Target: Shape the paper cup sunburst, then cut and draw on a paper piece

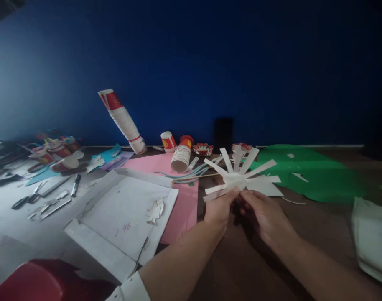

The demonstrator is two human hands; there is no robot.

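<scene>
A paper cup cut into strips (235,180) is splayed like a flower, its white inside facing me. My left hand (218,212) pinches its lower edge, thumb on the base. Close beside it, the fingers of my right hand (263,212) are bent together against the same lower edge; some fingertips are hidden behind the cup. A white piece of paper (266,187) lies just behind it on the right. Pale blue strips or cords (194,174) run across the pink paper (186,209) to the left of the cup.
An open white box lid (112,213) with a white cut-out (155,210) lies at left. A leaning stack of paper cups (125,123) and a shorter stack (180,159) stand behind. Scissors (29,198) and a marker (75,185) lie far left; green paper (313,173) spreads right.
</scene>
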